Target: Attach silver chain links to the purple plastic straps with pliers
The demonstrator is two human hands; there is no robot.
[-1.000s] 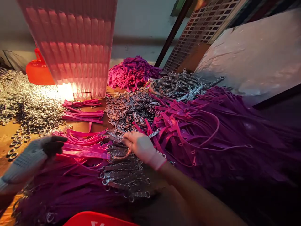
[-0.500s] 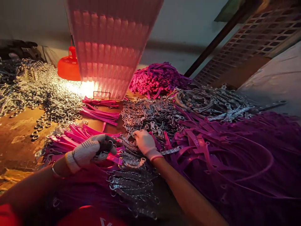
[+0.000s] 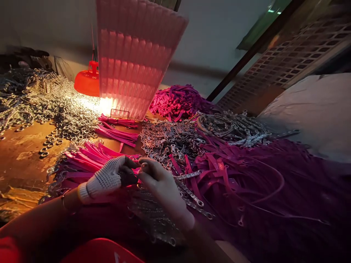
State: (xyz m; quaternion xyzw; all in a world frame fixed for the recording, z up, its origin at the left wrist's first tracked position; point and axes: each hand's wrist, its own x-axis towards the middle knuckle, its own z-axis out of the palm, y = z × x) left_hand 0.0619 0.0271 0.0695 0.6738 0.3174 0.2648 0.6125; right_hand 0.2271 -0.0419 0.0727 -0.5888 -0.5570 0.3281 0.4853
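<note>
My left hand [image 3: 108,177], in a white dotted glove with dark fingertips, is closed over the near end of a bundle of pink straps [image 3: 93,155]. My right hand [image 3: 166,190], in a plain pale glove, meets it with thumb and forefinger pinched at the left fingertips. Whatever small piece sits between the fingers is too dark and covered to make out. Behind the hands lies a heap of metal chain pieces with ring ends [image 3: 171,137]. Braided metal chains [image 3: 192,193] stretch out to the right of my right hand, and more lie dimly below it.
An orange-red lamp [image 3: 87,82] hangs beside a ribbed translucent panel [image 3: 134,62]. Loose metal rings [image 3: 72,126] are heaped at left. A magenta strap pile [image 3: 181,100] sits at the back; purple straps [image 3: 246,179] cover the right. A white sack [image 3: 312,113] stands far right.
My right hand has come back from the metal chain heap toward me and now meets my left hand. The left hand has shifted slightly right. The camera view has turned a little.
</note>
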